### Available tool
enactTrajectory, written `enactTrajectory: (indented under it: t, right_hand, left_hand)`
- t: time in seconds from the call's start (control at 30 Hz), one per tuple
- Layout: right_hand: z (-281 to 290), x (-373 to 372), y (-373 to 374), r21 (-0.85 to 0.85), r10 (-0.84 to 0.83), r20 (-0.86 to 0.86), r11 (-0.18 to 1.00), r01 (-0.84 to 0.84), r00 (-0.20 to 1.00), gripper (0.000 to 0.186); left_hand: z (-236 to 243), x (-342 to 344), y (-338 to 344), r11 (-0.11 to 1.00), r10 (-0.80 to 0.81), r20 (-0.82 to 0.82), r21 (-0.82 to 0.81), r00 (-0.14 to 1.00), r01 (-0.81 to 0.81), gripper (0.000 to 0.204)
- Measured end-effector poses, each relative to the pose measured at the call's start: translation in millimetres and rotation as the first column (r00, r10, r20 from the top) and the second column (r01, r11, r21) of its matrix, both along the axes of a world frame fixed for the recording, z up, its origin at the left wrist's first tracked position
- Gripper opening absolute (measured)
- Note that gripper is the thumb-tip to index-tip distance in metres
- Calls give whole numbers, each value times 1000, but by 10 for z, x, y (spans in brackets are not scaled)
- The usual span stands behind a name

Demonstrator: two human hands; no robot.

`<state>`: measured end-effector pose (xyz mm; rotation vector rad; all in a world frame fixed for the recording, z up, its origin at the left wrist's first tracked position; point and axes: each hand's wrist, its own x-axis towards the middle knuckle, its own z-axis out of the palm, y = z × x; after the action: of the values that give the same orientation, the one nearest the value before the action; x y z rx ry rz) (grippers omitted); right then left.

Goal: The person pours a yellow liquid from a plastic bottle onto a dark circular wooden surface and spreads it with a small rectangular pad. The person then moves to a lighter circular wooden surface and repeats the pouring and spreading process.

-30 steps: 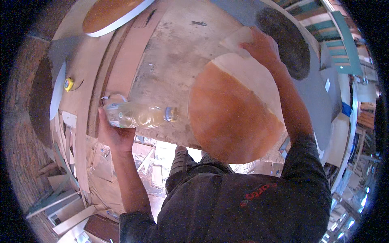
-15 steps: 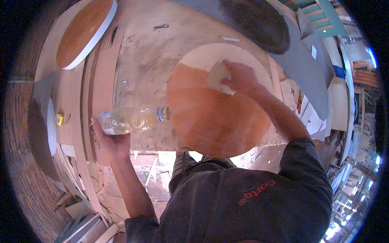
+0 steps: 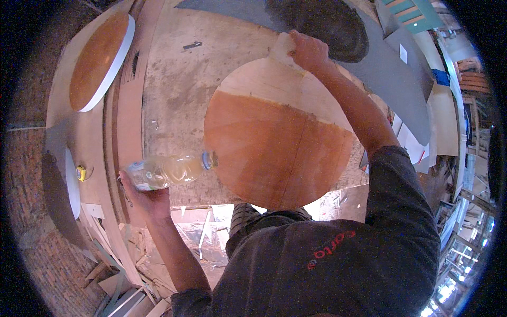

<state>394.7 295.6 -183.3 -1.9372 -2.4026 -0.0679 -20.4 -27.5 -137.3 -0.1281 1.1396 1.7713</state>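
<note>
A round wooden board lies on the workbench in front of me. Its near part is a wet-looking orange-brown, while a pale band runs along the far side. My right hand is closed on a pale, flat wiping pad at the board's far rim; whether it is cloth or sponge I cannot tell. To the left of the board, my left hand grips a clear plastic bottle by its base end. The bottle lies nearly level, holds yellowish liquid, and points its blue-ringed neck at the board's left edge.
An orange-brown disc with a white edge lies at far left. A yellow tape measure sits nearer, beside long wooden strips. Beyond the board are a grey sheet with a dark patch and a small dark object.
My right hand has moved away from me with the pad, from the board's upper middle to its far rim. My left hand still holds the bottle in nearly the same place.
</note>
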Motion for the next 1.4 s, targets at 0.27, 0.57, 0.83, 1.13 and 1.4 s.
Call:
enactTrajectory:
  t: [0.27, 0.57, 0.83, 1.13, 1.4]
  right_hand:
    - [358, 289, 91, 67, -151, -37, 986, 154, 988, 52]
    - [180, 395, -1122, -169, 82, -69, 981, -93, 994, 70]
    - [193, 214, -1552, -261, 75, -140, 959, -110, 987, 69]
    - [-52, 532, -734, -14, 4, 6, 1000, -4, 1000, 58]
    - [-60, 963, -18, 102, -72, 70, 993, 65, 995, 58]
  left_hand:
    - [-18, 1, -172, 1000, 4, -4, 28, 1000, -4, 54]
    - [-12, 63, -4, 995, -87, 64, 58, 994, 83, 50]
    - [-9, 148, 129, 990, -142, -11, 26, 990, 142, 58]
    - [-35, 173, 181, 988, -157, -35, 2, 987, 157, 60]
    - [34, 267, 164, 989, -149, -28, 6, 988, 149, 58]
